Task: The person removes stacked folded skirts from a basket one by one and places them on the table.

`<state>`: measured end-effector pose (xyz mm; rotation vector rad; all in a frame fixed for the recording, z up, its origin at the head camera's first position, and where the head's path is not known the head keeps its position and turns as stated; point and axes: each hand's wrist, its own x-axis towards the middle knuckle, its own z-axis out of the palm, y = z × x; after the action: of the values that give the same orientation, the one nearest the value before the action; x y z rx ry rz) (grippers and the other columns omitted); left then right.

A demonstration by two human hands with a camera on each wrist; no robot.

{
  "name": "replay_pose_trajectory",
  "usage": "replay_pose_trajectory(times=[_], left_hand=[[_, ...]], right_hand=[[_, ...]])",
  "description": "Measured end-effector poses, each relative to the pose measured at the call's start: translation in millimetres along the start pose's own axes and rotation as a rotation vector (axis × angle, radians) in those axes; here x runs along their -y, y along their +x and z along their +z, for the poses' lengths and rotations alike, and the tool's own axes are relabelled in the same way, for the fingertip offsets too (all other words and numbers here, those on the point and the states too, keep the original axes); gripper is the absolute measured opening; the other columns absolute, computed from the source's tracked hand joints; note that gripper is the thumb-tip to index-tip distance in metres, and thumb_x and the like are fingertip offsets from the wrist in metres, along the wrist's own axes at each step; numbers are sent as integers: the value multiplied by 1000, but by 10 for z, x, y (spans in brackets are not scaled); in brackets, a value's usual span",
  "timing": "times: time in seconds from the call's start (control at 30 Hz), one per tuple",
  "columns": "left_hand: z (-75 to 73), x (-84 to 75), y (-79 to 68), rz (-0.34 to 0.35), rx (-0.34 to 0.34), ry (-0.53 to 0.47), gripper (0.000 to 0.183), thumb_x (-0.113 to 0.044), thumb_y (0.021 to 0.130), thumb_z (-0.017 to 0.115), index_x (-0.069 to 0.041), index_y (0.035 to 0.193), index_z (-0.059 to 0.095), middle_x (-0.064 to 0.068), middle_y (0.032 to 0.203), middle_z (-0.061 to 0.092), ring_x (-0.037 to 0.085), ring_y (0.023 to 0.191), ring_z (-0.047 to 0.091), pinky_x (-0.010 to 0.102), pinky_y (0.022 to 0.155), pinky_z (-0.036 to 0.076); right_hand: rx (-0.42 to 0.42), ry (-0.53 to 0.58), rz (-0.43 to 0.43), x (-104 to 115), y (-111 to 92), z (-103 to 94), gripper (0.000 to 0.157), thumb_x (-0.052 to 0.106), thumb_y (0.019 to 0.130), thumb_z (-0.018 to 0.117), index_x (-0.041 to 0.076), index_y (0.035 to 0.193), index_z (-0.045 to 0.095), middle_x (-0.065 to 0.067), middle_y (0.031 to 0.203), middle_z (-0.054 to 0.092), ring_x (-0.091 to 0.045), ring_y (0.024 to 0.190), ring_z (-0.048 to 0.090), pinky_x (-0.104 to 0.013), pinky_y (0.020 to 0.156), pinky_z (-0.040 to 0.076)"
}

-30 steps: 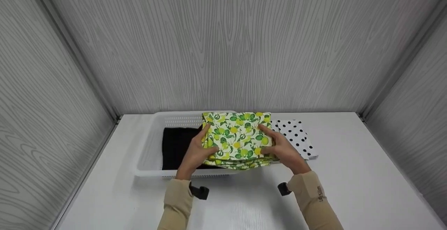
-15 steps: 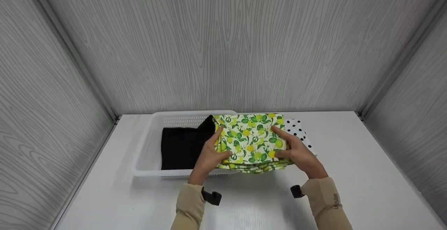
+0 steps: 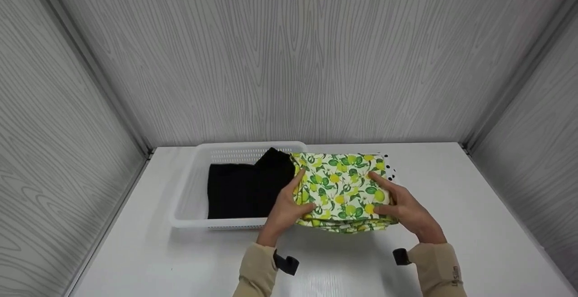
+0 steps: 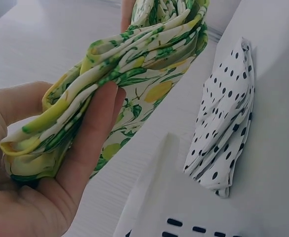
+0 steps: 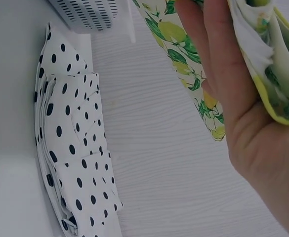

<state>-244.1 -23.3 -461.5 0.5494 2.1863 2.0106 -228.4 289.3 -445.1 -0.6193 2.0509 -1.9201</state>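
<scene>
Lemon-print cloth (image 3: 343, 188), folded into a thick pad, is held up off the worktop (image 3: 469, 225) at the right end of the basket (image 3: 186, 202); whether any of it overhangs the rim is hard to tell from the head view. The left hand (image 3: 286, 204) is clamped on the end nearer the basket, fingers and thumb pinching the stacked folds, and the right hand (image 3: 406, 206) grips the end farther from the basket in much the same way. Inside the basket lies a black cloth (image 3: 239, 193), and to the right of the basket, partly behind the raised pad, a dotted cloth (image 5: 77, 128) rests on the worktop. Good handling here seems to call for even pressure from both sides: the layers bulge at the near edge, and a flap hangs below the folds in the left wrist view, so a slack grip could let the inner layers slip out. Moving the 2 hands together, at 1 height, should spare the pad from twisting or sagging in the middle. Enough clearance from the basket rim and the dotted cloth would guard against that flap snagging or dragging them askew.
</scene>
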Motion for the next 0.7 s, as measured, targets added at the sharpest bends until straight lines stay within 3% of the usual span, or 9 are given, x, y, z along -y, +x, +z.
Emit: replay_pose_trajectory(times=[0.33, 0.7], left_hand=[[250, 6, -61, 6, 48, -9, 89, 5, 87, 66, -16, 163, 24, 14, 166, 18, 8, 47, 34, 26, 54, 41], [548, 99, -167, -24, 134, 17, 92, 7, 85, 64, -17, 163, 22, 15, 165, 20, 7, 45, 28, 23, 48, 37]], right_hand=[[20, 74, -1, -59, -261, -99, 88, -11, 94, 61, -2, 161, 5, -6, 145, 51, -21, 118, 64, -34, 93, 55], [38, 122, 22, -241, -579, -190, 84, -13, 96, 56, -6, 158, 0, -3, 141, 59, -23, 118, 64, -36, 93, 55]])
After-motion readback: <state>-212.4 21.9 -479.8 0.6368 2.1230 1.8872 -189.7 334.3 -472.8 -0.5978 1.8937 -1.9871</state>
